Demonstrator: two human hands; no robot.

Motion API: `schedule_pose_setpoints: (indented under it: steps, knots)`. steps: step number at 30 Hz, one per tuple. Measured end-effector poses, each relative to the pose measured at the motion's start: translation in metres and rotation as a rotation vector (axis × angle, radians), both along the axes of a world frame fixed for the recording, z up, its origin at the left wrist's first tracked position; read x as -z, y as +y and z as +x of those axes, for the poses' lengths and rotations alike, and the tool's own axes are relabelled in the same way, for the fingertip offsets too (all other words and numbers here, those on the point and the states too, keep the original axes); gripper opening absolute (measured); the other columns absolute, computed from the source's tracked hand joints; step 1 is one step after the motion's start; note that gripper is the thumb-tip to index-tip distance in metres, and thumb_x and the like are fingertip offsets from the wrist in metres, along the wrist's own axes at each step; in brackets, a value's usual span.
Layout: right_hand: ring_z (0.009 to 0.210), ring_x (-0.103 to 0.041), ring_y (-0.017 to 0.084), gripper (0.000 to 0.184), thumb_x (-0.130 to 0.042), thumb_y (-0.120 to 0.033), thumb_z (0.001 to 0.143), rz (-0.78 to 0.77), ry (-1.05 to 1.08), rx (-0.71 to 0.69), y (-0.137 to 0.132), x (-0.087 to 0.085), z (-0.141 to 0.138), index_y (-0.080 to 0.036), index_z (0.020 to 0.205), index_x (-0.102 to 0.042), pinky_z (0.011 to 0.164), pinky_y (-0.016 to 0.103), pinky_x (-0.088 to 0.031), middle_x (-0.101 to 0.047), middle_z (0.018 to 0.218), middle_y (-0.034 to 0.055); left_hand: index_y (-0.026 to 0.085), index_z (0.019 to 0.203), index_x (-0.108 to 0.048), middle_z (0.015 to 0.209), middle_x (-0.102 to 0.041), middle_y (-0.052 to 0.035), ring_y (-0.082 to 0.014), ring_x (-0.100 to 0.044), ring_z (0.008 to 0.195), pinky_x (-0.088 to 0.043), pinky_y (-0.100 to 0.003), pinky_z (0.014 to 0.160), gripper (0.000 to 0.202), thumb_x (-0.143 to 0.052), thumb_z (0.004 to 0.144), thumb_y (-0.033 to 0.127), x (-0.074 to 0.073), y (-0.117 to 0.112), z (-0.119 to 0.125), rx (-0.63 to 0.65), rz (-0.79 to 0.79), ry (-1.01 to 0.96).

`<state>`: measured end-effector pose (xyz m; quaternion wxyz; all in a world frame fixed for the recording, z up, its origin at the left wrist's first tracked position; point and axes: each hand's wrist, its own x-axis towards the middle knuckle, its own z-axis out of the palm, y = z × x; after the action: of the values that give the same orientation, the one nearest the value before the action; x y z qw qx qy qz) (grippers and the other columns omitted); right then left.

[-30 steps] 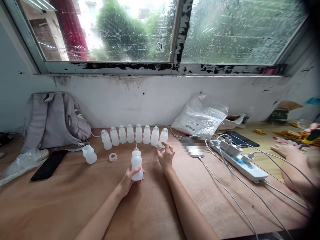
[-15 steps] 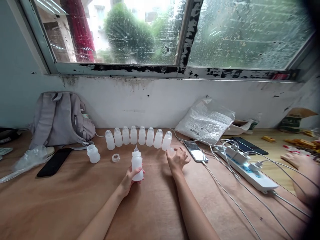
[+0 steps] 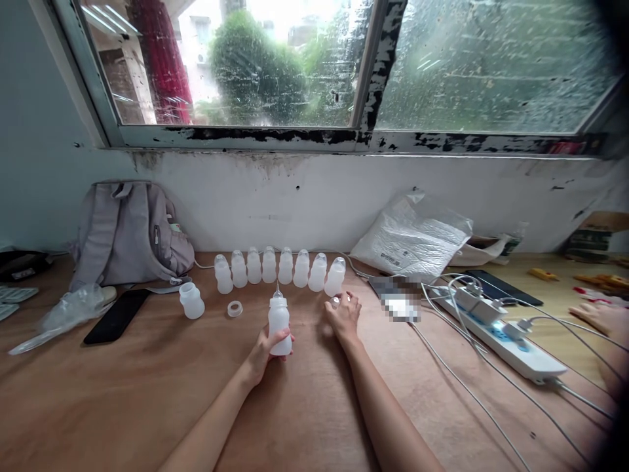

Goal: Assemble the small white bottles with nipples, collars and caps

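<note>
My left hand (image 3: 265,351) is closed round a white baby bottle (image 3: 279,318) with a teat on top, standing upright on the wooden table (image 3: 122,387). To the right, my right hand (image 3: 343,316) rests on the table with its fingers curled over a small clear cap (image 3: 335,302), just in front of the last bottle of a row. That row of several capped white bottles (image 3: 280,267) stands along the back. An open bottle without a top (image 3: 191,301) and a loose ring (image 3: 234,309) lie to the left.
A grey backpack (image 3: 128,233) leans on the wall at left, with a black phone (image 3: 116,316) and a plastic bag (image 3: 63,311) before it. At right lie a white bag (image 3: 413,239), a power strip (image 3: 501,331) with cables, and another person's hand (image 3: 597,318).
My right hand has drawn back from the row's right end and closed down over a small clear cap on the table. The left hand keeps its hold on the bottle. The view shifted slightly.
</note>
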<state>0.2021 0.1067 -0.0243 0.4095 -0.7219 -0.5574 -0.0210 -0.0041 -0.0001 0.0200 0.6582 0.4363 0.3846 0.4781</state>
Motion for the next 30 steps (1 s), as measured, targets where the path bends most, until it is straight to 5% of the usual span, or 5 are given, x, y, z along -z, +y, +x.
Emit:
schedule_pose_setpoints:
  steps: [12,15,19,24,30]
  knots:
    - [0.119,-0.026,0.033,0.035,-0.05,-0.034,0.068,0.166,-0.065,-0.121,-0.017,-0.012,-0.01,-0.015,0.097,-0.053,0.094,0.053,-0.017,-0.035,0.126,0.0171,0.014,0.086,-0.05,0.071,-0.057,-0.0041,-0.0126,-0.052,0.053,-0.036,-0.022,0.043,0.036,-0.063,0.065,0.041,0.008,0.007,0.005,-0.017,0.019,0.097]
    - [0.112,-0.037,0.028,0.025,-0.048,-0.039,0.075,0.205,0.239,-0.428,-0.039,-0.028,-0.031,-0.02,0.088,-0.056,0.093,0.047,-0.026,-0.048,0.116,0.0108,0.013,0.08,-0.051,0.066,-0.055,-0.0026,-0.0111,-0.048,0.051,-0.033,-0.021,0.042,0.033,-0.063,0.064,0.039,0.011,0.007,0.007,-0.026,0.11,0.204]
    - [0.087,-0.054,0.023,0.032,-0.05,-0.046,0.076,-0.132,0.952,-0.853,-0.07,-0.046,-0.064,-0.022,0.096,-0.056,0.074,0.034,-0.041,-0.062,0.092,0.0059,0.012,0.079,-0.055,0.066,-0.054,-0.0014,-0.0122,-0.047,0.059,-0.035,-0.022,0.052,0.027,-0.064,0.063,0.032,0.008,0.002,0.008,-0.004,0.275,0.294]
    - [0.068,-0.056,0.018,0.021,-0.061,-0.038,0.07,-0.373,1.329,-0.895,-0.084,-0.057,-0.075,-0.018,0.075,-0.055,0.056,0.026,-0.041,-0.065,0.085,0.0064,0.013,0.075,-0.055,0.063,-0.051,0.0005,-0.0114,-0.042,0.057,-0.03,-0.021,0.05,0.021,-0.065,0.06,0.025,0.001,-0.005,0.013,0.024,0.298,0.392]
    - [0.1,-0.052,0.024,0.014,-0.061,-0.03,0.067,-0.388,1.431,-0.949,-0.087,-0.062,-0.067,-0.019,0.067,-0.052,0.074,0.03,-0.043,-0.066,0.084,0.0068,0.012,0.073,-0.055,0.057,-0.055,-0.001,-0.0123,-0.048,0.049,-0.032,-0.022,0.045,0.022,-0.061,0.059,0.027,-0.002,-0.009,0.015,0.245,0.071,0.149]
